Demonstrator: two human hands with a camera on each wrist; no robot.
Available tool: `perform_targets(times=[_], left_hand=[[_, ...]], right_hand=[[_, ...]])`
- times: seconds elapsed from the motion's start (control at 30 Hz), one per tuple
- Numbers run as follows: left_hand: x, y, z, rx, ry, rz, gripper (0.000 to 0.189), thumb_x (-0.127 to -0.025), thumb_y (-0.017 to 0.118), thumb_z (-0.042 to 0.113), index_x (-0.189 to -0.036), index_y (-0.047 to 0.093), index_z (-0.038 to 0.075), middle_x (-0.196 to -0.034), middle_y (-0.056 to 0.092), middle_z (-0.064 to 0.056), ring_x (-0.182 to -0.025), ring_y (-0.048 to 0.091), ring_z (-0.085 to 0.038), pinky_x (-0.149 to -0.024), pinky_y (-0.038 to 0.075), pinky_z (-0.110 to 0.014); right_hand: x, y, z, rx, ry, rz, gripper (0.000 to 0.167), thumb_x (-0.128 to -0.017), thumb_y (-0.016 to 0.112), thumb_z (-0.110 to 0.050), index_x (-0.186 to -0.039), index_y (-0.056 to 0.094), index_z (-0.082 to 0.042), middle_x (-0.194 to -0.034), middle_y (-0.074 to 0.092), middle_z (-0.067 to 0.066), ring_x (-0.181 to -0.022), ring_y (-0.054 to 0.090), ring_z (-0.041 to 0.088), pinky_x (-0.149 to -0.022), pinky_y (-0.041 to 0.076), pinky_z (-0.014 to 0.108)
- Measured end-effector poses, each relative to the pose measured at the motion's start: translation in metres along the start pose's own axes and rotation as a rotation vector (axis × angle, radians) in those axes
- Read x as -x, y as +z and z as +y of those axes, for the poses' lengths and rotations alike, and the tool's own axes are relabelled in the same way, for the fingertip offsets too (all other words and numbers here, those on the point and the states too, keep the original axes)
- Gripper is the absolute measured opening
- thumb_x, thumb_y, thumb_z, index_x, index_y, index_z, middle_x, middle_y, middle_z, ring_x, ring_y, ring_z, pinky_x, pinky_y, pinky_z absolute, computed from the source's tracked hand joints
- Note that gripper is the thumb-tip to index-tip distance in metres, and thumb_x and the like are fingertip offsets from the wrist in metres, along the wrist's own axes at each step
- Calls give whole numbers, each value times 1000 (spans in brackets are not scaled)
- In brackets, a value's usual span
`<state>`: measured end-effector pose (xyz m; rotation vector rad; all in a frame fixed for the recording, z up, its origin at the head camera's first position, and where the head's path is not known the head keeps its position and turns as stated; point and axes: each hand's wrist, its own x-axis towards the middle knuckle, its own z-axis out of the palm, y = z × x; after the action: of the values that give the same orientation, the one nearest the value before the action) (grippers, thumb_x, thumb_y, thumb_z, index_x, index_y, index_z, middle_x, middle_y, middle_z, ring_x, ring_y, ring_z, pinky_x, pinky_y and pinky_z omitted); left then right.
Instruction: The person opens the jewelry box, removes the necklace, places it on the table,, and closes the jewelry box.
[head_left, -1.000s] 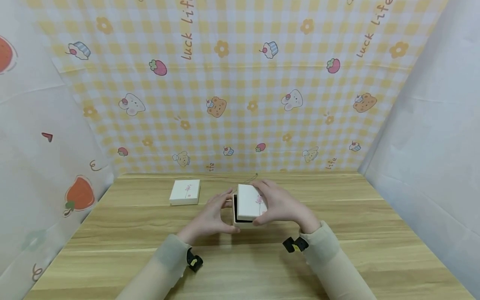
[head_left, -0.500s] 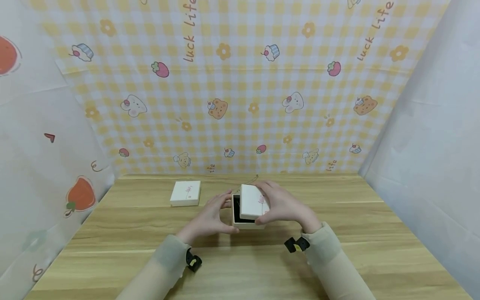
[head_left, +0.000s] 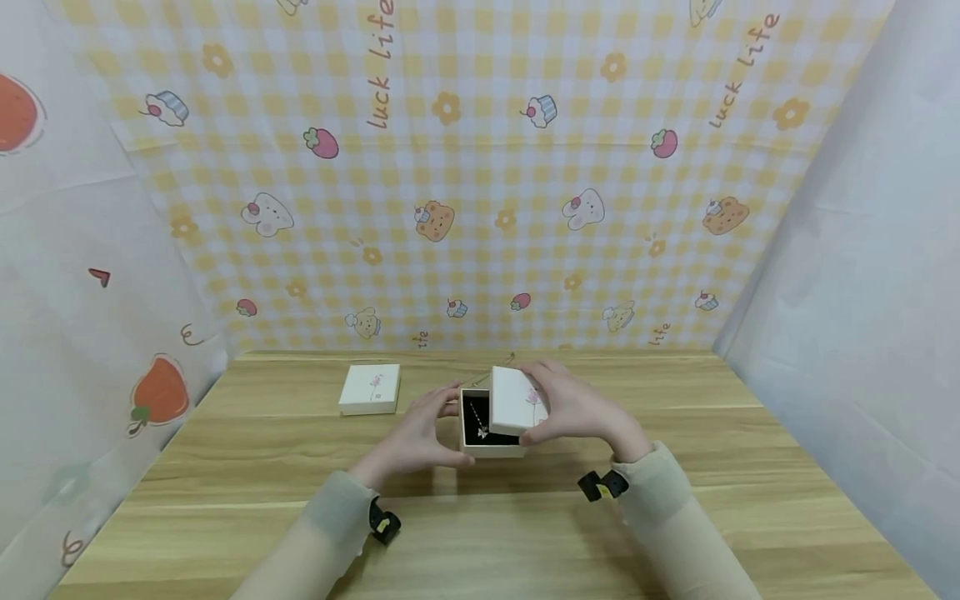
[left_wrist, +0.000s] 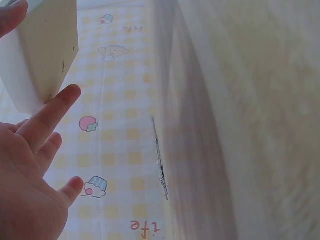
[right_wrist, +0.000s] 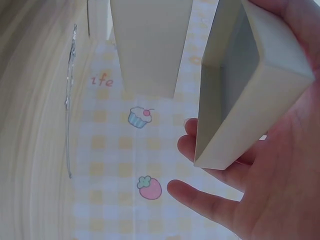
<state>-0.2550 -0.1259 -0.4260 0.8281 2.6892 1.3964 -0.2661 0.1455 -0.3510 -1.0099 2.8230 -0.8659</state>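
Observation:
A small white jewelry box base point(head_left: 491, 452) with a black lining stands on the table in the head view. Inside it shows a necklace point(head_left: 481, 431) with a small shiny pendant; its right part is hidden under the lid. My left hand point(head_left: 415, 435) holds the base from the left, thumb at the front corner and fingers toward the back. Above the base's right side, my right hand point(head_left: 576, 408) grips the white lid point(head_left: 517, 402), printed with a pink flower. The lid's hollow underside appears in the right wrist view, beside the base point(right_wrist: 150, 45).
A second white box point(head_left: 370, 389) with the same flower print sits back left on the wooden table point(head_left: 480, 533). Behind the base lies a thin chain point(head_left: 482, 378), which the right wrist view also shows. A checkered cloth point(head_left: 480, 167) hangs along the table's back edge.
My right hand has moved the lid rightward off the base, uncovering more of the black lining and the pendant. The left hand stays at the base, which has shifted slightly left.

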Motion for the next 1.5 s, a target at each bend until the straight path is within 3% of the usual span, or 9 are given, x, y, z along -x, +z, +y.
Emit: perform_targets(times=[0.2, 0.4, 0.77, 0.97, 1.5], left_hand=[[1, -2, 1, -5, 4, 4, 113, -63, 90, 35, -152, 26, 7, -146, 40, -13, -124, 49, -30, -104, 30, -62], [2, -4, -2, -15, -5, 12, 113, -62, 90, 37, -151, 27, 7, -147, 40, -11, -124, 49, -29, -105, 28, -63], [0, -6, -4, -16, -14, 6, 111, -63, 90, 38, -151, 29, 7, -149, 38, -11, -125, 48, -29, -106, 29, -61], [-2, -8, -6, -19, -15, 7, 112, -63, 90, 36, -151, 28, 6, -149, 38, -11, -126, 48, -30, -106, 29, -60], [3, -9, -8, -20, -23, 19, 111, -63, 90, 36, -151, 29, 8, -147, 41, -11, -125, 49, -29, -104, 32, -61]], right_hand=[[3, -4, 7, 26, 0, 3, 92, -60, 87, -36, -138, 47, -7, -118, 50, 3, -90, 49, 16, -72, 47, 32], [8, -8, 19, 36, -24, -7, 90, -60, 87, -31, -137, 48, -5, -116, 50, 5, -90, 48, 18, -72, 46, 32], [26, -10, 41, 21, 20, -32, 93, -61, 87, -29, -139, 44, -3, -127, 45, 11, -94, 47, 19, -75, 47, 34], [31, -7, 51, 67, 25, -45, 97, -59, 89, -31, -139, 44, 1, -117, 47, 7, -89, 48, 16, -74, 48, 33], [35, 20, 71, 120, 28, -198, 100, -56, 90, -29, -138, 43, 3, -118, 48, 5, -94, 45, 16, -79, 45, 34]])
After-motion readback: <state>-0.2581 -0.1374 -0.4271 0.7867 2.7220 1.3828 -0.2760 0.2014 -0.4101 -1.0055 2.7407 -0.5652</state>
